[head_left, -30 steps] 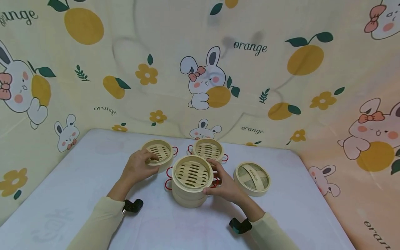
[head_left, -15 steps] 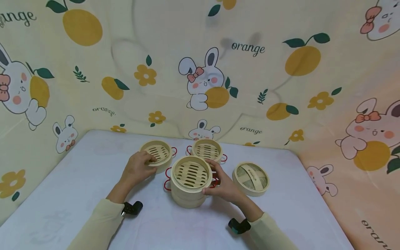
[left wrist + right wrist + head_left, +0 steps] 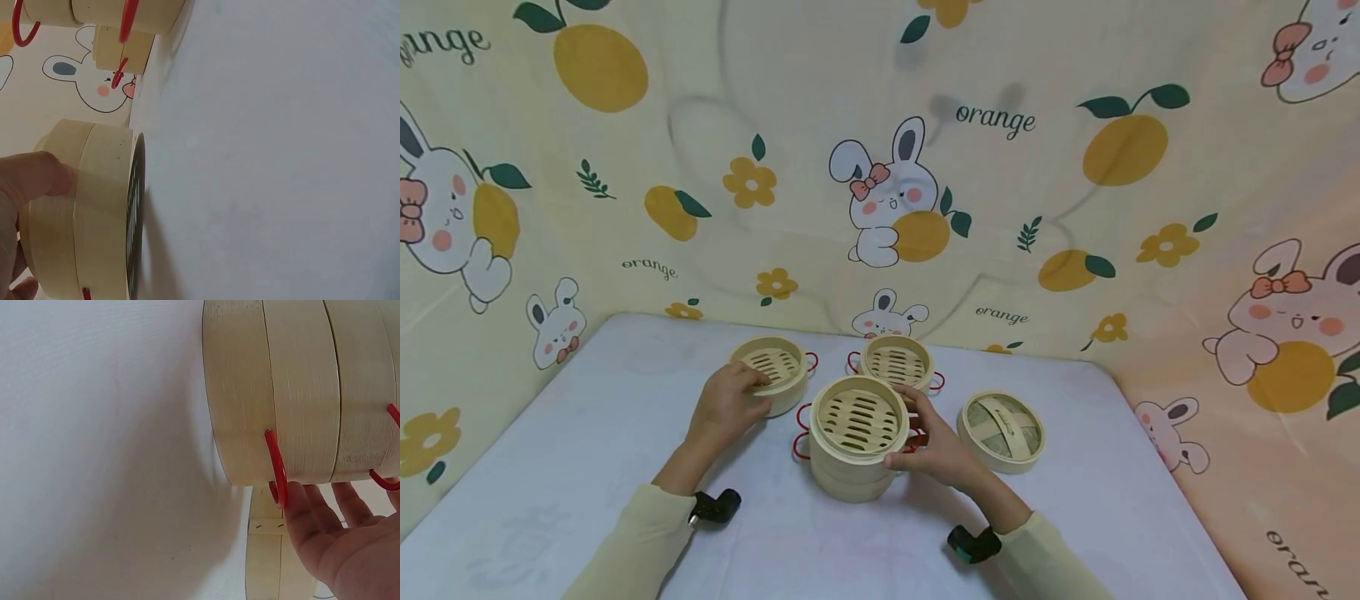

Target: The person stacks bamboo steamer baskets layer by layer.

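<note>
The right-hand grip [image 3: 940, 446] clasps two stacked, round pale-bamboo steamer tiers [image 3: 853, 456], the left-hand grip [image 3: 726, 408] a third tier [image 3: 785, 390], leaving a fourth tier [image 3: 897, 362] and round woven-bamboo lid [image 3: 1002, 432] unstacked.

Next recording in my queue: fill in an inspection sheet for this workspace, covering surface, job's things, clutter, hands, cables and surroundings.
Surface: white tabletop, faint marks toward the near left.
Job's things: front stack of bamboo steamers, upright; left steamer; rear steamer behind the stack; woven lid lying apart on the right.
Clutter: nothing seen.
Left hand: grips the left steamer; whether its base touches the tabletop is hard to tell.
Right hand: holds the front stack at its right side.
Wrists: a black device on each, left and right.
Cables: nothing seen.
Surroundings: backdrop printed with rabbits, oranges and flowers; soft shadows fall on it.
</note>
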### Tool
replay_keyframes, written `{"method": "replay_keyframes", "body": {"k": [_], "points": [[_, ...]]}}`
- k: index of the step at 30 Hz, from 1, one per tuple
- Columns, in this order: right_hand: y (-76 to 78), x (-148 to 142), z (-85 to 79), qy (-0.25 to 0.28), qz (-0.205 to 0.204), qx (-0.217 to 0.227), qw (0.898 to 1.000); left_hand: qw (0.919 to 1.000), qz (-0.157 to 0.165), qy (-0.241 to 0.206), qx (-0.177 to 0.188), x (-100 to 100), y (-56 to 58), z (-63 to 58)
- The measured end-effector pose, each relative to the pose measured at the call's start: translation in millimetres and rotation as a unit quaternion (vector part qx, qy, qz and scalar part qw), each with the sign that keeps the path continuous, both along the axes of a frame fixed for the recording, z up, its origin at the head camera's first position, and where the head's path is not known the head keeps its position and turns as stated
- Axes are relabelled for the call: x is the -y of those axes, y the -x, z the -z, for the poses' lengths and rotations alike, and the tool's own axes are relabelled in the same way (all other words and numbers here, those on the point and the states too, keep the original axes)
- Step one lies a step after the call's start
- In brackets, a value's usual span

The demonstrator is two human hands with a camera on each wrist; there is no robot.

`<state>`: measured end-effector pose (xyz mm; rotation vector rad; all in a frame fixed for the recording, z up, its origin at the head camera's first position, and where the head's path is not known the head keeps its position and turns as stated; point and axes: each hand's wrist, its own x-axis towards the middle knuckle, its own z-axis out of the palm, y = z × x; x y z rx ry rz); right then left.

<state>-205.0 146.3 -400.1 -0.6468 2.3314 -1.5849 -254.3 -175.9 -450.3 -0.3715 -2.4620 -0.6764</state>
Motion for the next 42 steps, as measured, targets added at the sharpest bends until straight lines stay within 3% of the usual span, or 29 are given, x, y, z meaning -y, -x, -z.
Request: {"method": "replay_keyframes", "body": {"k": [8,15,18,28,42], "points": [[-1.9,0,-4.1,-0.013,0.006,-0.005,1.000,0.9999,-0.012,-0.005,0.003,4,-4.5,-0.1],[-4.0,2,-6.5,-0.010,0.008,0.004,1.000,0.9996,-0.014,-0.020,0.014,5,-11.9,-7.4],[-3.6,1,-5.5,-0.004,0.007,0.008,1.000,0.9994,-0.011,-0.029,0.015,4,-15.6,-12.6],[10.8,-5,20.3,0.005,0.009,0.001,1.000,0.9982,0.019,-0.021,-0.052,1,-23.3,-35.1],[11.3,-6,22.7,0.005,0.008,-0.011,1.000,0.9965,0.028,-0.055,-0.057,-25,-50.5,-70.3]]}}
